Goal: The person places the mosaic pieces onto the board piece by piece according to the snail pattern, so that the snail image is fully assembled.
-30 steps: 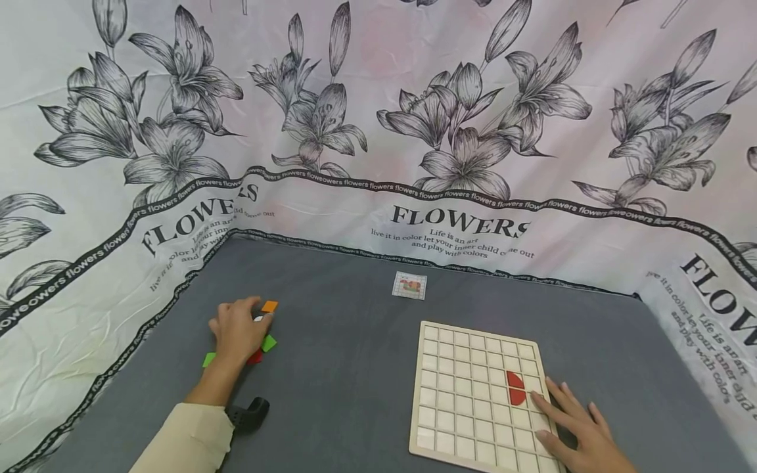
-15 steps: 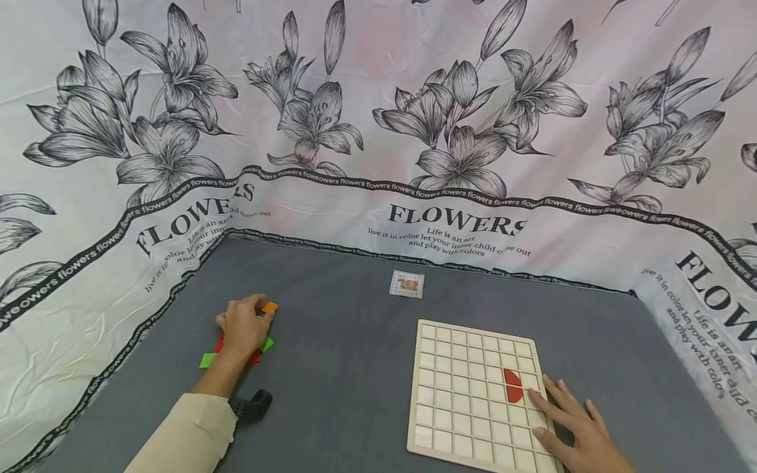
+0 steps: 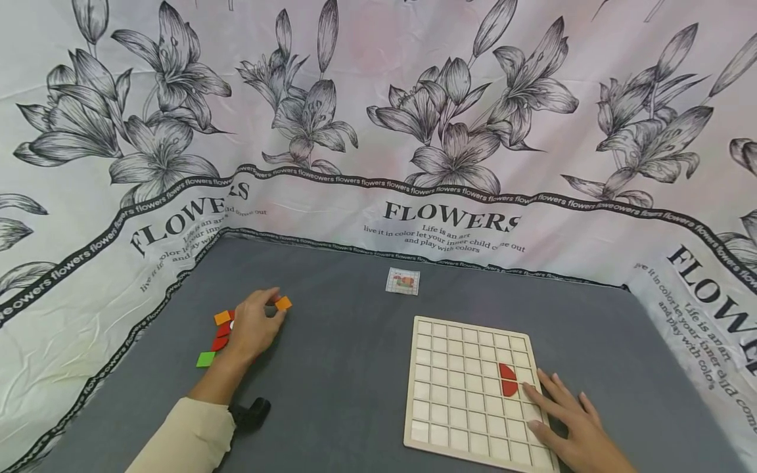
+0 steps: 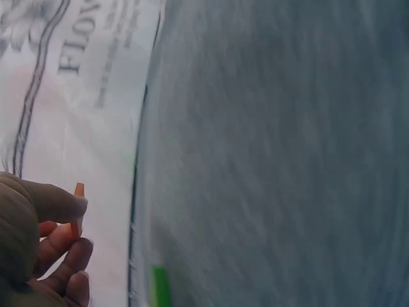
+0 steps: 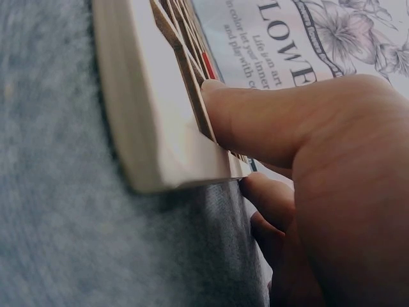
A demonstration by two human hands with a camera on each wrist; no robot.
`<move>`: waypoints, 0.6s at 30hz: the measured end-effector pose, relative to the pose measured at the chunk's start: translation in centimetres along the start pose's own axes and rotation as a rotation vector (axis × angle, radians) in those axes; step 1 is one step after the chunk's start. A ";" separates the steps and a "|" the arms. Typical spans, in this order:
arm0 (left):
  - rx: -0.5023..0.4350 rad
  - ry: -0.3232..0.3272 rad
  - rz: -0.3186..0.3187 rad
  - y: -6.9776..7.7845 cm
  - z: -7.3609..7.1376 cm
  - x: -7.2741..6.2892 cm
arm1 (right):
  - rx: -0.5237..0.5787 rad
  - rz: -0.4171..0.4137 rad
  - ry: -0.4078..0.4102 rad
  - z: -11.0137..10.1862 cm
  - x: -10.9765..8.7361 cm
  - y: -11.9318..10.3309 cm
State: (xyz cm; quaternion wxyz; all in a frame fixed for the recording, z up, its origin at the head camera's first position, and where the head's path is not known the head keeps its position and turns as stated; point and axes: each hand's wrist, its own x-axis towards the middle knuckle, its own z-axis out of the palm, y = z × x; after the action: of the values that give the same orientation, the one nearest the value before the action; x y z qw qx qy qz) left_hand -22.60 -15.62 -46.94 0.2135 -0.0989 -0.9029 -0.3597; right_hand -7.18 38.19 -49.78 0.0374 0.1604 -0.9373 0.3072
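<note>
My left hand (image 3: 254,326) pinches an orange square tile (image 3: 284,303) between thumb and fingers, lifted off the grey cloth. The left wrist view shows this tile (image 4: 79,190) edge-on at the fingertips. Beside and partly under that hand lie loose tiles: another orange tile (image 3: 221,318), red pieces (image 3: 219,343) and a green tile (image 3: 206,359). At the right, a wooden grid board (image 3: 440,378) carries two red quarter-round pieces (image 3: 509,388). My right hand (image 3: 576,430) rests on the board's right edge, thumb and a finger on top, other fingers off the side.
A small printed card (image 3: 403,281) with a coloured picture on a grid lies behind the board. A black strap-like object (image 3: 254,414) shows at the left wrist. Flower-printed cloth (image 3: 331,217) rises behind and at both sides of the grey surface.
My left hand has picked up the orange tile and moved slightly right with it, uncovering more tiles at its left. The right hand stays on the board. The head view has shifted slightly.
</note>
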 end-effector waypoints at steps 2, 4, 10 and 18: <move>0.000 0.019 0.065 0.9 0.0 0.1 | 0.001 -0.015 0.011 0.1 0.0 0.0; -0.010 0.022 0.106 1.9 0.2 0.1 | 0.011 -0.020 0.014 0.1 0.0 0.0; -0.084 0.008 0.198 5.3 1.0 0.0 | 0.020 -0.025 0.012 0.2 0.1 0.0; -0.182 -0.051 0.247 9.0 3.7 -0.5 | 0.025 0.010 -0.013 0.1 0.2 0.1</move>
State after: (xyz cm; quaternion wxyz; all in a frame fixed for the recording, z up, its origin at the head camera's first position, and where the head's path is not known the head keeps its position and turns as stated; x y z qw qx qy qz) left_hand -20.32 -6.58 -44.12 0.2234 -0.2371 -0.8526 -0.4085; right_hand -7.39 38.16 -49.86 0.0277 0.1580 -0.9344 0.3180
